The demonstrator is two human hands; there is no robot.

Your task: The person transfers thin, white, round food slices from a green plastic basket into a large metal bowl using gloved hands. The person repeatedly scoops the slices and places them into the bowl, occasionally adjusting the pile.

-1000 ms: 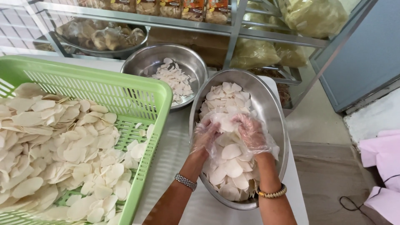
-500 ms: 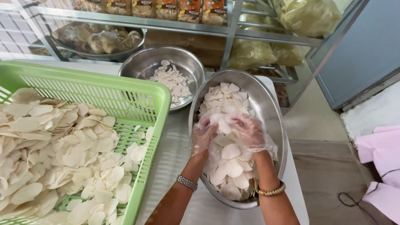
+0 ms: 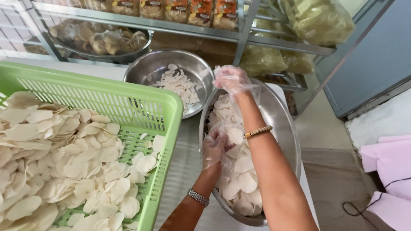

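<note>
While both gloved hands work over the large oval steel basin in the head view, I read the right hand as raised above its far rim, fingers bunched around a few pale round chips. The left hand is sunk among the chips at the basin's near-left side, fingers curled into them. These chips lie directly beneath and toward me from the right hand; the small round steel bowl sits just left of it, the green plastic basket farther left.

Row of orange-brown labelled packets standing along top shelf; bulging yellowish clear bags sitting right.
</note>
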